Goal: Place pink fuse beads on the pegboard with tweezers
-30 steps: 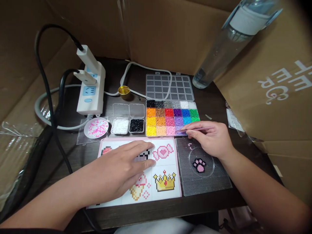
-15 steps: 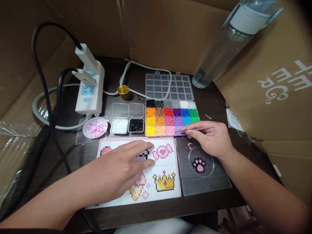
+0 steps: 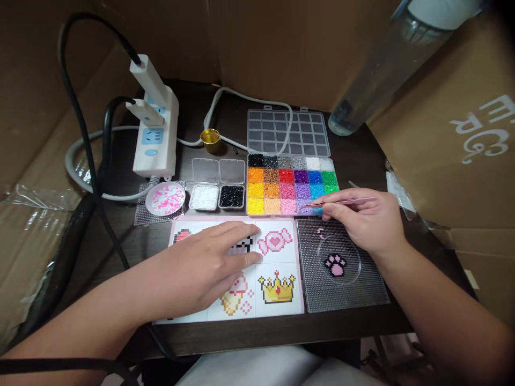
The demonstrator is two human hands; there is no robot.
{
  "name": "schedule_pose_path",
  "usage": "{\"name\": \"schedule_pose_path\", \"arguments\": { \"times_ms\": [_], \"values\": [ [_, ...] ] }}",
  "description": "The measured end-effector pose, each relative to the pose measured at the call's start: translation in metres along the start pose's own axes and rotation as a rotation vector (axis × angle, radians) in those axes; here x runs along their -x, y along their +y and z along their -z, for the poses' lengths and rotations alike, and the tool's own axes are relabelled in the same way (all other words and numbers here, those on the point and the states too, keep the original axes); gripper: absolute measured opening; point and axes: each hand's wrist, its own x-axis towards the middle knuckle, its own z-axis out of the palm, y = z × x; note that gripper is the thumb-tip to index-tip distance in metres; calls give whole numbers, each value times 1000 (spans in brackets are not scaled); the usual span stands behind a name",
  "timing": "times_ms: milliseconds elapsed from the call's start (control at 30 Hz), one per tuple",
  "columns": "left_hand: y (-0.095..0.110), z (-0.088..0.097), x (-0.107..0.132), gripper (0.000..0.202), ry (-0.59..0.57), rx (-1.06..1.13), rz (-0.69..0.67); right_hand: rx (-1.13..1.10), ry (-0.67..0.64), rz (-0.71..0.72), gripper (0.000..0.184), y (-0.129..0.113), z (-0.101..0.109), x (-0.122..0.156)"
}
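Tweezers (image 3: 362,201) in the right hand (image 3: 370,220) have crept slightly rightward against the bead box (image 3: 277,215) since the earlier frame, while the left hand (image 3: 209,262) keeps its place and the whole view has shifted. At the far left of the desk (image 3: 346,333), a power strip (image 3: 156,134) sits behind a round dish (image 3: 149,201) of pink and white beads (image 3: 167,199); next come two small tubs, one with white beads (image 3: 204,196), the other with black beads (image 3: 232,196). In front of these, the left hand lies palm down on the pattern sheet (image 3: 287,262), fingers spread, its grip loose and holding nothing that shows; resting lightly should keep the sheet from sliding. Farther right, the bead box lies open, the tweezers' tips at the lavender section of its front row. The right grip is narrow, closed on the tweezers; whether their tips pinch a bead is too small to tell. A light, even squeeze and a steady wrist would probably keep beads from springing away. Farthest right, partly hidden by the right hand, the clear peg board (image 3: 350,298) carries a black-and-pink paw (image 3: 335,266) and a few pink beads (image 3: 321,233), best left unbrushed.
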Motion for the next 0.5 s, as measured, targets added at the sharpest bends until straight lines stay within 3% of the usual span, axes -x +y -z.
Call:
{"name": "schedule_pose_path", "arguments": {
  "times_ms": [267, 400, 500],
  "values": [
    [-1, 2, 0, 40, -12, 29, -2, -47, 121, 93, 11, 1, 20, 12],
    [0, 4, -2, 38, -6, 8, -19, -54, 183, 133, 5, -12, 30, 21],
    [0, 3, -2, 38, -10, 9, -12, -38, 229, 102, 11, -20, 39, 31]
  ]
}}
